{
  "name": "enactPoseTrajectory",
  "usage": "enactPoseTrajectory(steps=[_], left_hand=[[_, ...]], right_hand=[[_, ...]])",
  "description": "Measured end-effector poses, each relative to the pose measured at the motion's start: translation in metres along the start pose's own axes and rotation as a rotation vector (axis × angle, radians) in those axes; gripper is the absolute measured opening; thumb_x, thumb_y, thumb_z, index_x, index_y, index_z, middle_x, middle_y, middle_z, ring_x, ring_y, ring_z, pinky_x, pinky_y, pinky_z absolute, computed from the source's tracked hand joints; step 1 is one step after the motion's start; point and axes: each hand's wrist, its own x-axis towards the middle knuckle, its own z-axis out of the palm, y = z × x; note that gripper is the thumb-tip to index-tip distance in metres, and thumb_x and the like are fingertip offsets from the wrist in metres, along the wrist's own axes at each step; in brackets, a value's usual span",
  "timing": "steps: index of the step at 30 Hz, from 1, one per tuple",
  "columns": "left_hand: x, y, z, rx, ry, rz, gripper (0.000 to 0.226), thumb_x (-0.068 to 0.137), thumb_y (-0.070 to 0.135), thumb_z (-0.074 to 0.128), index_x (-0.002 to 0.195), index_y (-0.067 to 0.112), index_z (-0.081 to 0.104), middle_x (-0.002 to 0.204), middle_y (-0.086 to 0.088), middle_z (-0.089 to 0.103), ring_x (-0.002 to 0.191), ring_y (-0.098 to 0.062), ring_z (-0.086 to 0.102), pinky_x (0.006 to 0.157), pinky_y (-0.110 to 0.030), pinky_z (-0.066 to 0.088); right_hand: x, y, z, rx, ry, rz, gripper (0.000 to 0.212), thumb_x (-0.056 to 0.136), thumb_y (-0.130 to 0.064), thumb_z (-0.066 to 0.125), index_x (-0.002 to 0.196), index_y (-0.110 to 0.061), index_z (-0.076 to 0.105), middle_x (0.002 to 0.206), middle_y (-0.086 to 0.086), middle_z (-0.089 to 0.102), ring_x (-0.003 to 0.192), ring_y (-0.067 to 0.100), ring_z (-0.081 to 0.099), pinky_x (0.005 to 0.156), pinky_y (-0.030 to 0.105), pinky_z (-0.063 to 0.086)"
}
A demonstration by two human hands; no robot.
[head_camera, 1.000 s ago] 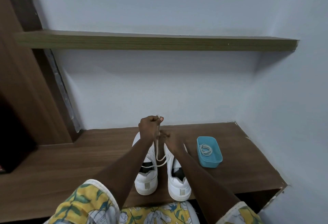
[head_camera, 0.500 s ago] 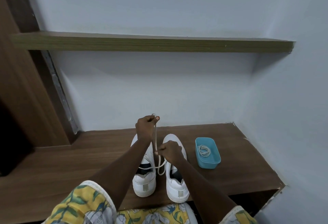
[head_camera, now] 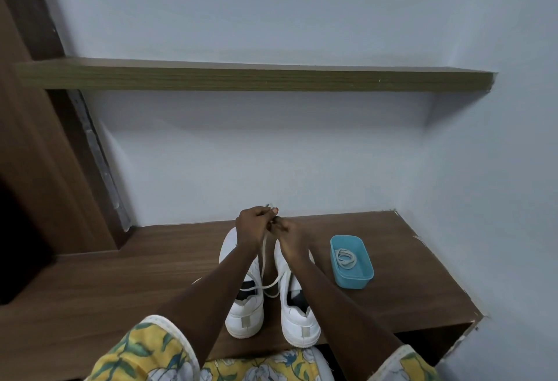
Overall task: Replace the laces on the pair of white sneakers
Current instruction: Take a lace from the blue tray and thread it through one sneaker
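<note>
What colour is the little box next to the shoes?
Light blue; the box shows best in the head view.

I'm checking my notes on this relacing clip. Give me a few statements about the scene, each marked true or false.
1. The left sneaker and right sneaker stand side by side, heels toward the camera. True.
2. The left hand and right hand both pinch a white lace above the toes. True.
3. The blue container is empty. False: a coiled lace lies in it.
4. The blue container stands left of both sneakers. False: it stands to their right, apart from them.
</note>
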Motion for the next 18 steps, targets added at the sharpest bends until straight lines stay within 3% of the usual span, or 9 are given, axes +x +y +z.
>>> enactPoseTrajectory(steps=[3, 5, 7, 10, 14, 16, 18], left_hand=[[-0.002, 0.001, -0.001, -0.006, -0.009, -0.022, 0.020, 0.081, 0.020, 0.071, 0.067, 0.006, 0.071, 0.068, -0.004, 0.069, 0.068, -0.015, 0.059, 0.066, -0.024, 0.047], [-0.001, -0.001, 0.000, -0.028, -0.005, -0.031, 0.023, 0.082, 0.016, 0.070, 0.063, 0.004, 0.067, 0.061, 0.000, 0.061, 0.064, -0.021, 0.059, 0.061, -0.022, 0.042], [-0.001, -0.002, -0.001, -0.057, 0.014, -0.049, 0.020, 0.085, 0.015, 0.067, 0.069, 0.003, 0.069, 0.067, -0.005, 0.064, 0.067, -0.026, 0.062, 0.063, -0.024, 0.045], [-0.001, 0.000, -0.002, -0.098, 0.062, -0.027, 0.012, 0.089, 0.011, 0.062, 0.081, 0.009, 0.071, 0.081, -0.009, 0.071, 0.078, -0.020, 0.068, 0.078, -0.027, 0.052], [0.001, 0.006, 0.000, -0.193, 0.074, 0.015, 0.017, 0.094, 0.004, 0.050, 0.094, 0.005, 0.067, 0.077, -0.009, 0.067, 0.067, -0.015, 0.065, 0.065, -0.017, 0.054], [0.003, 0.008, 0.002, -0.160, 0.077, 0.022, 0.018, 0.095, 0.009, 0.050, 0.098, 0.005, 0.068, 0.070, -0.005, 0.065, 0.060, -0.013, 0.059, 0.060, -0.019, 0.051], [0.005, 0.008, 0.005, -0.049, 0.069, 0.039, 0.019, 0.096, 0.014, 0.051, 0.098, 0.007, 0.070, 0.065, -0.001, 0.062, 0.057, -0.013, 0.052, 0.061, -0.023, 0.045]], right_hand=[[-0.002, 0.011, 0.003, 0.006, -0.002, 0.027, 0.016, 0.087, -0.024, 0.065, 0.098, -0.016, 0.075, 0.094, 0.001, 0.074, 0.091, 0.015, 0.067, 0.090, 0.039, 0.051], [-0.002, 0.016, 0.004, -0.037, -0.018, 0.038, 0.017, 0.086, -0.024, 0.065, 0.097, -0.017, 0.076, 0.094, 0.000, 0.075, 0.090, 0.015, 0.067, 0.091, 0.040, 0.051], [-0.002, 0.022, 0.004, -0.147, -0.058, 0.014, 0.017, 0.085, -0.025, 0.065, 0.096, -0.018, 0.077, 0.091, 0.003, 0.075, 0.089, 0.019, 0.067, 0.087, 0.042, 0.051], [-0.002, 0.030, 0.000, -0.330, -0.176, -0.006, 0.019, 0.085, -0.026, 0.065, 0.097, -0.018, 0.077, 0.096, 0.003, 0.075, 0.094, 0.020, 0.066, 0.089, 0.039, 0.048], [-0.008, 0.040, -0.006, -0.491, -0.285, -0.034, 0.020, 0.083, -0.029, 0.068, 0.095, -0.015, 0.077, 0.094, 0.004, 0.074, 0.088, 0.019, 0.066, 0.087, 0.038, 0.049], [-0.010, 0.048, -0.012, -0.433, -0.301, -0.025, 0.023, 0.082, -0.026, 0.070, 0.100, -0.012, 0.075, 0.100, 0.006, 0.074, 0.091, 0.018, 0.066, 0.090, 0.036, 0.050], [-0.012, 0.051, -0.020, -0.237, -0.213, 0.056, 0.029, 0.082, -0.018, 0.072, 0.110, -0.008, 0.070, 0.106, 0.009, 0.072, 0.094, 0.016, 0.065, 0.095, 0.031, 0.049]])
